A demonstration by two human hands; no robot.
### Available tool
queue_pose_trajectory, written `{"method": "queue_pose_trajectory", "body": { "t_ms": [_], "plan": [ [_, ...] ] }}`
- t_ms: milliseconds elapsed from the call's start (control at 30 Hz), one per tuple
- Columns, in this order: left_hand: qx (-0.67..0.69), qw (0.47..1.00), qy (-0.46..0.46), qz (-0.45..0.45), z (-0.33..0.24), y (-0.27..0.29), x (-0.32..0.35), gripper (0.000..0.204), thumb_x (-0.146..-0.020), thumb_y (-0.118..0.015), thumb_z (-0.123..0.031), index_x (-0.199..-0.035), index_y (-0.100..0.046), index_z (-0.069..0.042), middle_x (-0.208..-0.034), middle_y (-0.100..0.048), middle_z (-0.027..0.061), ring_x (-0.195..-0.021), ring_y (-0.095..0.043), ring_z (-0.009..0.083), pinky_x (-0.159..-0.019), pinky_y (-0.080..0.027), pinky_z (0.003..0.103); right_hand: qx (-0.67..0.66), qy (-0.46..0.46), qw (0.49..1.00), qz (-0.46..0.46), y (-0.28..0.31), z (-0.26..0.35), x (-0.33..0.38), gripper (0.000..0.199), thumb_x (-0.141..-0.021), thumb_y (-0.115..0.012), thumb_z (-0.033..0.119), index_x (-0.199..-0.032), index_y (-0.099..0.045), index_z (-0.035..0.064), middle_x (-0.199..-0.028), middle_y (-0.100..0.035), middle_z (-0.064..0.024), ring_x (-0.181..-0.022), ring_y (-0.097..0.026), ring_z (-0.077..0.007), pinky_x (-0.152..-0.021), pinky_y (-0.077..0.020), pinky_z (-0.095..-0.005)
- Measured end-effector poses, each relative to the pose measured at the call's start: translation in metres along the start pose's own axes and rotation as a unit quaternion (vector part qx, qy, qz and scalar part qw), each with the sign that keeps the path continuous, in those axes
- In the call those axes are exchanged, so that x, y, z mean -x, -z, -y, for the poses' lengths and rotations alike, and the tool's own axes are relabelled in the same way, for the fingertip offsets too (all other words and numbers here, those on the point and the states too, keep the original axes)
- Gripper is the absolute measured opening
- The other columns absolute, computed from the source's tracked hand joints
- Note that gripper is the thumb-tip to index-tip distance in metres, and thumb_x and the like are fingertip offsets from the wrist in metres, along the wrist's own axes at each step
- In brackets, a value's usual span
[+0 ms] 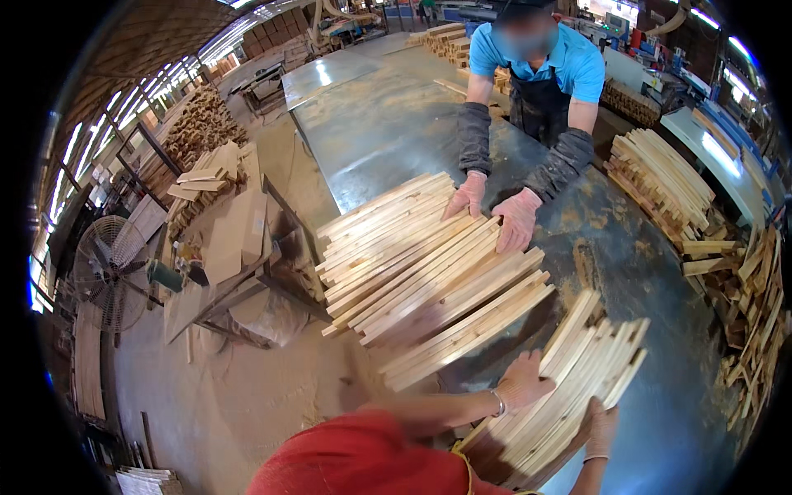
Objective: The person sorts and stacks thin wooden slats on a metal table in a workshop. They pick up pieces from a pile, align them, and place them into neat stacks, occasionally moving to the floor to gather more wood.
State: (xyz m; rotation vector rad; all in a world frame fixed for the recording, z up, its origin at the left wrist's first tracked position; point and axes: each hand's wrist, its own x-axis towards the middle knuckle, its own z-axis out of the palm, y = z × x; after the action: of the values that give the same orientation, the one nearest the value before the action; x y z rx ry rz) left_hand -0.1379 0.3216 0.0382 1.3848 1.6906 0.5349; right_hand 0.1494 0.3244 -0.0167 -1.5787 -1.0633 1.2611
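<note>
A row of pale wooden strips [569, 379] lies side by side on the metal table in front of me, at the lower right. My left hand [524, 384], gloved and with a band at the wrist, grips the row's left edge, thumb over the top. On the opposite edge my right hand [602, 427], also gloved, presses in against the strips, its fingers partly wrapped round the side. Just left of and beyond this row is a wider spread of wooden strips [421, 264]. A co-worker's two pink-gloved hands [516, 219] rest on that spread's far side.
Across the metal table [371, 157] leans a co-worker [544, 74] in a blue shirt and dark sleeve covers. Stacked strips [660, 181] and scrap wood [755, 313] lie to the right. A cage fan [107, 264] and a bench with cardboard [239, 231] stand left.
</note>
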Motion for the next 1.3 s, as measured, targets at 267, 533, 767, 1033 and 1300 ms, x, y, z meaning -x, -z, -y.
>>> {"method": "queue_pose_trajectory", "body": {
  "t_ms": [267,533,767,1033,1300],
  "plan": [
    [0.131,0.914,-0.332,-0.190,-0.134,0.107,0.021,0.097,-0.083,-0.077,-0.044,-0.158,-0.036,0.002,-0.146,-0.047,0.0271,-0.136,-0.049,0.0450,-0.117,-0.042,0.048,-0.062,0.245,0.955,-0.155,0.019,0.213,0.061,0.047,-0.104,-0.066,0.013,-0.145,-0.051,-0.0031,-0.136,-0.061,-0.0106,-0.120,-0.058,-0.0200,-0.106,-0.0470,-0.0333],
    [0.006,0.902,-0.432,0.011,-0.006,0.093,-0.002,0.072,-0.095,-0.067,-0.021,-0.159,-0.040,-0.005,-0.154,-0.050,0.0164,-0.143,-0.047,0.0303,-0.121,-0.038,0.040,-0.066,0.274,0.946,-0.161,-0.012,0.054,0.068,0.051,-0.101,-0.069,0.020,-0.147,-0.054,0.0035,-0.138,-0.065,-0.0099,-0.126,-0.062,-0.0239,-0.112,-0.0499,-0.0392],
    [-0.588,0.711,-0.386,-0.015,0.159,0.081,0.006,0.046,-0.099,-0.056,-0.017,-0.143,-0.061,-0.005,-0.148,-0.056,0.0116,-0.145,-0.046,0.0249,-0.115,-0.041,0.040,0.402,0.038,0.913,-0.049,-0.084,-0.063,0.150,0.065,-0.102,-0.058,0.028,-0.159,-0.038,0.0040,-0.144,-0.061,-0.0190,-0.134,-0.057,-0.0365,-0.114,-0.0476,-0.0443],
    [-0.522,0.755,-0.396,0.017,0.142,0.127,0.058,0.040,-0.094,-0.059,-0.017,-0.132,-0.063,-0.005,-0.127,-0.062,0.0100,-0.131,-0.053,0.0279,-0.108,-0.043,0.044,0.341,0.015,0.940,-0.024,-0.051,-0.064,0.124,0.066,-0.090,-0.061,0.023,-0.148,-0.050,-0.0079,-0.137,-0.066,-0.0268,-0.128,-0.063,-0.0423,-0.101,-0.0528,-0.0410],
    [-0.377,0.863,-0.336,-0.004,0.189,0.138,0.145,0.061,-0.083,-0.075,-0.029,-0.138,-0.059,-0.008,-0.137,-0.059,0.0109,-0.130,-0.054,0.0308,-0.109,-0.043,0.048,0.095,-0.202,0.972,-0.078,-0.048,-0.024,0.079,0.089,-0.092,-0.073,0.040,-0.162,-0.036,-0.0006,-0.131,-0.069,-0.0199,-0.122,-0.064,-0.0295,-0.100,-0.0504,-0.0365]
  ]
}}
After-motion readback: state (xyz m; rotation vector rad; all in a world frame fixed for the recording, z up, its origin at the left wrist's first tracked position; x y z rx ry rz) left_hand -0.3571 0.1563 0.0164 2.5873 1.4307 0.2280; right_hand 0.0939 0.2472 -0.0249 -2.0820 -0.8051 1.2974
